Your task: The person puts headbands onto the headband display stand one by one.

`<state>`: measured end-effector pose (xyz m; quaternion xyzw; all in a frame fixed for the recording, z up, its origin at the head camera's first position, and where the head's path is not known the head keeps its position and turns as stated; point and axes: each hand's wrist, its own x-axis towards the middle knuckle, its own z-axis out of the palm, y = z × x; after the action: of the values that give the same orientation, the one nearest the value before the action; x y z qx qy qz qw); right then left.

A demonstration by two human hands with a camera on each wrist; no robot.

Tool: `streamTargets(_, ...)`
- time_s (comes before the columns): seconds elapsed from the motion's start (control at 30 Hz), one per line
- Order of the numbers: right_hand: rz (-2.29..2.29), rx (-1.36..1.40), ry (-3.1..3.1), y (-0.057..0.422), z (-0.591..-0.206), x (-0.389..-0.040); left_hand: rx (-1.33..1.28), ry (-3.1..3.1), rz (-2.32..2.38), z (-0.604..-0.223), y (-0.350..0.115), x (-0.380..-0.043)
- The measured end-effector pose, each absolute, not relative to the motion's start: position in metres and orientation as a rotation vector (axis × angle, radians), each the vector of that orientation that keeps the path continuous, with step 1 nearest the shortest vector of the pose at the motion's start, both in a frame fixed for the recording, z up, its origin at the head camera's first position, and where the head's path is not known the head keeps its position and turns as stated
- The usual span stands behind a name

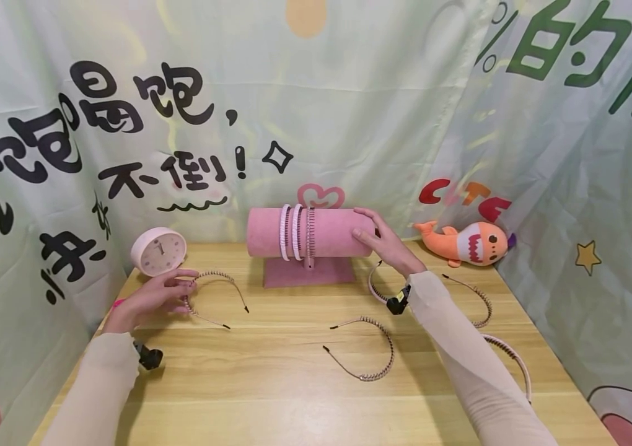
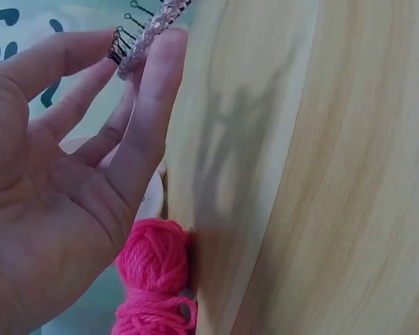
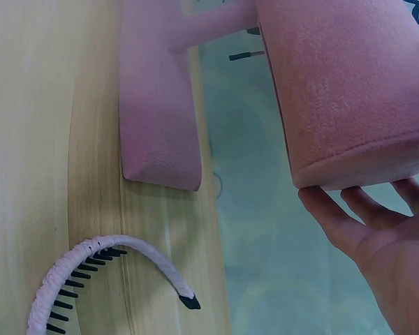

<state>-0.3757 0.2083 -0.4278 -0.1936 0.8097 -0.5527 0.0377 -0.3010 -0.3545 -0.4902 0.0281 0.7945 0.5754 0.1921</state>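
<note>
Bands and a display roll on a table (image 1: 271, 396). The left hand (image 1: 157, 294) pinched the held band (image 2: 153, 31) between its fingertips, near the table's left edge and toward the far-left corner. The grip fell on the curved part, which presumably left the dark end tips free; these pointed away from the hand, toward the table's middle.

The right hand (image 1: 385, 244) gripped the right end of the roll (image 1: 338, 232), thumb on the front and several fingertips against the end. Such a hold probably steadied the roll, which rested on a stem above its base (image 1: 277, 272), close to the far edge. Three bands (image 1: 296, 232) sat around the roll, side by side and well clear of the right hand, spaced apparently to display each one.

The middle band (image 1: 391, 349) lay loose between the arms, its opening toward the left edge. A pink band (image 3: 59, 266) lay near the base, partly behind the right wrist. A twisted band (image 1: 489, 306) and a ribbed band (image 1: 518, 360) lay toward the right edge. The clock (image 1: 160, 251) and the shark (image 1: 466, 243) occupied the far-left and far-right corners, perhaps to leave working room; yarn (image 2: 153, 258) lay at the left edge.
</note>
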Motion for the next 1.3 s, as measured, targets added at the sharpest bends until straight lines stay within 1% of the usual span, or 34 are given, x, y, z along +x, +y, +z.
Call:
streamTargets(0.4, -1.715, -0.597, 2.469, 0.209, -0.43, -0.377, 0.095, 2.191, 1.738, -0.482, -0.355, -0.299)
streamTargets(0.63, -1.712, -0.599, 2.468, 0.209, -0.43, -0.377, 0.214, 2.227, 1.79, -0.465, -0.346, -0.301)
streamTargets(1.03, -1.72, -0.607, 2.459, 0.21, -0.431, -0.379, 0.299, 2.445, 1.785, -0.421, -0.31, -0.31)
streamTargets(1.3, -1.713, -0.6, 2.458, 0.21, -0.429, -0.376, 0.299, 2.434, 1.928, -0.401, -0.279, -0.315)
